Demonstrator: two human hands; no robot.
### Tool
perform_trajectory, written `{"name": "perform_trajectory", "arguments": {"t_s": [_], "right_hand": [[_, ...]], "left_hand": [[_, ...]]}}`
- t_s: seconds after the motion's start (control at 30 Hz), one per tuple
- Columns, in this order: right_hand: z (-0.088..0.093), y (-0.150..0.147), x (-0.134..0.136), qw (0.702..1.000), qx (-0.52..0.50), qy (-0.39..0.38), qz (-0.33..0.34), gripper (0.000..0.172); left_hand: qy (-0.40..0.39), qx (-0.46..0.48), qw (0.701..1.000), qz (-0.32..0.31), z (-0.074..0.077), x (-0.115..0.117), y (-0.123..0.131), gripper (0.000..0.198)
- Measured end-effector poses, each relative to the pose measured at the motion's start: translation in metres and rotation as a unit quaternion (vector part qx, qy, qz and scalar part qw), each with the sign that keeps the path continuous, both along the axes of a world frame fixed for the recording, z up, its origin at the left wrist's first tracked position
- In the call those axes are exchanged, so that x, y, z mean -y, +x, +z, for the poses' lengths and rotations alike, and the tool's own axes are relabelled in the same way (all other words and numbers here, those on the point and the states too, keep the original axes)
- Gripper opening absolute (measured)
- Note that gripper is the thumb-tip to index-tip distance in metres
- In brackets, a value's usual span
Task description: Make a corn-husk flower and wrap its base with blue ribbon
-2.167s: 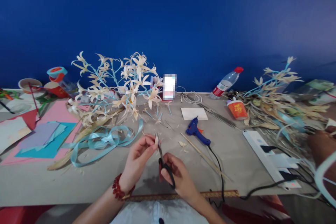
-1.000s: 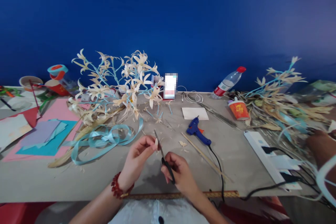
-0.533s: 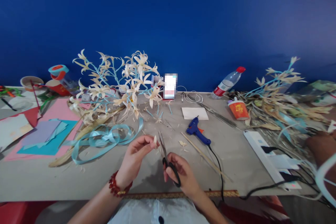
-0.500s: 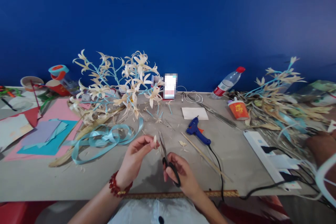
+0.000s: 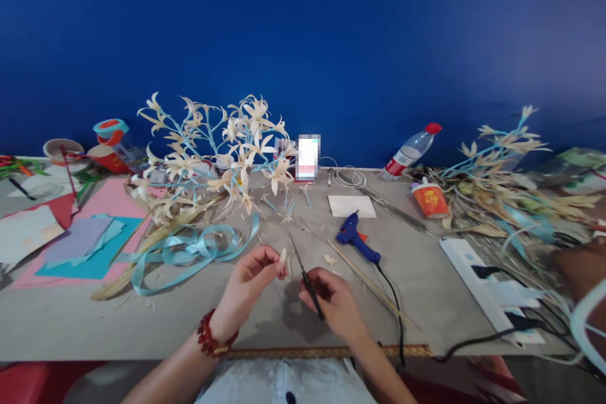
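Between the thumb and fingertips of my left hand (image 5: 250, 284) is a small cream petal (image 5: 283, 257), held upright. My right hand (image 5: 337, 306) is closed around the black handle of a pair of scissors (image 5: 310, 290). The blades point up and away from me, just right of the petal and apart from it; seen edge-on, they look nearly closed. Blue ribbon (image 5: 189, 252) lies in loops beyond my left hand. Cream flowers on blue stems (image 5: 255, 113) stand behind it. Small petal scraps (image 5: 330, 259) lie on the table past my right hand.
A blue glue gun (image 5: 355, 237) with a black cord lies right of centre, near a thin stick (image 5: 369, 281). Farther right are a power strip (image 5: 473, 284), a red cup (image 5: 430, 201) and a leaning bottle (image 5: 409, 151). Coloured paper (image 5: 80, 240) lies left. A phone (image 5: 308, 158) stands behind.
The scissors have turned edge-on in my right hand and their blades look closer together. My left hand still pinches the petal, almost unmoved. The view has shifted slightly.
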State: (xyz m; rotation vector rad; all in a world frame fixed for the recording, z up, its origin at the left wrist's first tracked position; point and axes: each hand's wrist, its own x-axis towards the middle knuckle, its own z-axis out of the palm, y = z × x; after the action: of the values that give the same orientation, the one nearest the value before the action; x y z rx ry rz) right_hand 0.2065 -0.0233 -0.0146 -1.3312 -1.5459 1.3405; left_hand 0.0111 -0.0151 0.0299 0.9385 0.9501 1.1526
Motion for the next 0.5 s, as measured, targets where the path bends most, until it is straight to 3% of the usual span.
{"name": "perform_trajectory", "arguments": {"t_s": [0.1,0.23,0.37,0.5], "right_hand": [[-0.008,0.015,0.0,0.989,0.141,0.054,-0.01,0.034],[-0.013,0.029,0.005,0.972,0.224,0.062,-0.017,0.036],[-0.007,0.036,0.01,0.944,0.325,0.057,-0.023,0.028],[-0.001,0.038,0.011,0.903,0.422,0.075,0.015,0.018]], "left_hand": [[0.008,-0.02,1.0,-0.009,0.001,-0.002,-0.002,0.016],[0.004,-0.047,0.999,-0.003,-0.001,-0.005,-0.005,0.016],[0.004,-0.07,0.998,0.005,-0.004,-0.009,-0.01,0.018],[0.009,-0.101,0.995,0.011,-0.006,-0.013,-0.014,0.019]]}}
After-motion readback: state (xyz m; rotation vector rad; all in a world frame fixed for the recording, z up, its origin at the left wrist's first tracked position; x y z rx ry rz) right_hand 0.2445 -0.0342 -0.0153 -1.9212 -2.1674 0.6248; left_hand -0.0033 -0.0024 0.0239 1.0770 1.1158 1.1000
